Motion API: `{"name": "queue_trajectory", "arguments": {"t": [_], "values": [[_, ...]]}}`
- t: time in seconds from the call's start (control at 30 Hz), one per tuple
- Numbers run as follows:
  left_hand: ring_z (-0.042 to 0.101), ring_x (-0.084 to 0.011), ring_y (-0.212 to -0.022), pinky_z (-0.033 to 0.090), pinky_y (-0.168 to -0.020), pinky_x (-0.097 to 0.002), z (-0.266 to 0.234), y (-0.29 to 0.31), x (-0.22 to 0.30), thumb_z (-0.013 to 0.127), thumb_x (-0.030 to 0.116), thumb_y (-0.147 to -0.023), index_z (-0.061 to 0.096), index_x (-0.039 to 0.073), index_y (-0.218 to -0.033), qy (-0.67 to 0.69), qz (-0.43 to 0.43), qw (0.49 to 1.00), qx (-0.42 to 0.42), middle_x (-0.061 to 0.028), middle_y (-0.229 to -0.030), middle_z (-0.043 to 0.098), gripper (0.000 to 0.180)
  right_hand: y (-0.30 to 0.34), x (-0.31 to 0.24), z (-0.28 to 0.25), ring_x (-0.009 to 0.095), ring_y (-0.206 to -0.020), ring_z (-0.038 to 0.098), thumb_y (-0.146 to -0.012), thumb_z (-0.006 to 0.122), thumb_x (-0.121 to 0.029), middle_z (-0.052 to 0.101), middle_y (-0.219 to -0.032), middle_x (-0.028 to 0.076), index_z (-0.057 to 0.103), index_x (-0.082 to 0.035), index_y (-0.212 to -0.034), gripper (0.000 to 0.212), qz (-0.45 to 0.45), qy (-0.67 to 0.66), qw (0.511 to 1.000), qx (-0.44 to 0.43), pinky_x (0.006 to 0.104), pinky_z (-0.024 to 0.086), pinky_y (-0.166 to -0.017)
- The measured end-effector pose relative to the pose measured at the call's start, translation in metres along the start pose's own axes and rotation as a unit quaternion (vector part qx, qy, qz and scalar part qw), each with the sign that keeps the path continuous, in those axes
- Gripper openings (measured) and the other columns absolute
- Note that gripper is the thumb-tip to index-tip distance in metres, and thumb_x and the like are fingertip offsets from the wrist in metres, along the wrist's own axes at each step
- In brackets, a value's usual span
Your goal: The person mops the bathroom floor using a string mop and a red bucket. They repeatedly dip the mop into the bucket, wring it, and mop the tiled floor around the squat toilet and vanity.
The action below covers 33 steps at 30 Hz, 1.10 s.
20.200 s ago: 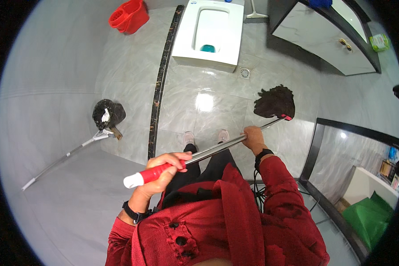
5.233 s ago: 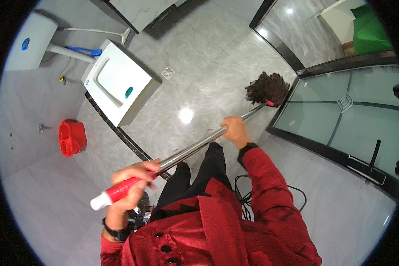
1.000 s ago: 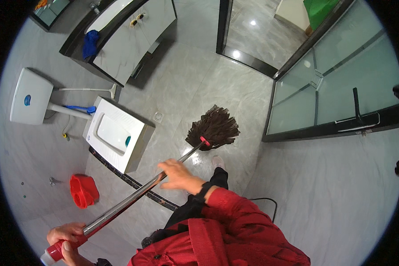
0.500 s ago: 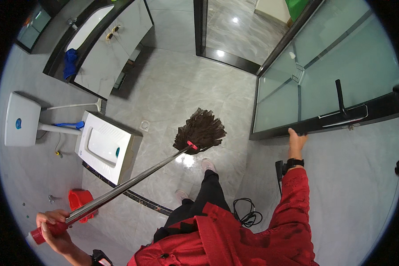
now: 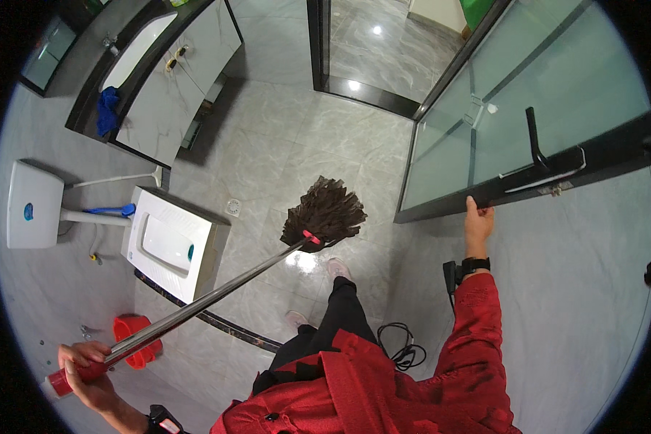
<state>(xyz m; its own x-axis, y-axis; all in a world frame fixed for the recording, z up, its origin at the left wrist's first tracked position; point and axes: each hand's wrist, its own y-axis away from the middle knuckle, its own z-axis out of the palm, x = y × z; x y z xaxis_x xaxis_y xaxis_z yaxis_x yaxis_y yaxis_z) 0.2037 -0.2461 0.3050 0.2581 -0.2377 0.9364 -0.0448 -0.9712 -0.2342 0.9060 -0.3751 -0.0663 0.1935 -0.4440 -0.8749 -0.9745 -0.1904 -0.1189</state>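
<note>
At the lower left my left hand point(image 5: 90, 372) is closed around the red grip of a mop point(image 5: 210, 298) with a shiny metal pole. The pole slants up to a red-pink connector, and the dark brown strip mop head point(image 5: 324, 211) lies spread on the tiled floor ahead of my feet. On the right, my right hand point(image 5: 479, 224) grips the bottom-edge side of a frosted glass door point(image 5: 557, 94) in a black frame, fingers partly hidden behind it. Beyond that hand, the door's black lever handle point(image 5: 535, 137) sticks out.
A raised white squat toilet point(image 5: 213, 242) stands left of the mop, with a cistern point(image 5: 32, 206) behind it. Nearby are a red bucket point(image 5: 134, 340) and a sink cabinet point(image 5: 181, 83). A coiled black cable point(image 5: 401, 347) hangs beside my legs. A dark doorsill point(image 5: 369, 101) lies ahead.
The glass door has swung slightly away from the right wall, and my right hand has moved along with it. My left hand and the mop have stayed nearly in place.
</note>
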Motion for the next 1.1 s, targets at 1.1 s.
{"name": "queue_trajectory", "arguments": {"t": [1.1], "values": [[0.066,-0.0319,-0.072,0.059,-0.061,-0.0392,0.002,0.041,0.064,0.063,0.036,-0.09,0.042,-0.003,-0.135,0.041,0.101,0.98,0.166,-0.0215,-0.088,0.066,0.064,0.457,-0.183,0.152,0.034,-0.069,0.064,-0.069,0.073,-0.017,0.063,-0.065,0.009,0.055,-0.007,-0.067,0.02,-0.302,-0.14,0.695,-0.637,0.0454,0.048,-0.07]]}}
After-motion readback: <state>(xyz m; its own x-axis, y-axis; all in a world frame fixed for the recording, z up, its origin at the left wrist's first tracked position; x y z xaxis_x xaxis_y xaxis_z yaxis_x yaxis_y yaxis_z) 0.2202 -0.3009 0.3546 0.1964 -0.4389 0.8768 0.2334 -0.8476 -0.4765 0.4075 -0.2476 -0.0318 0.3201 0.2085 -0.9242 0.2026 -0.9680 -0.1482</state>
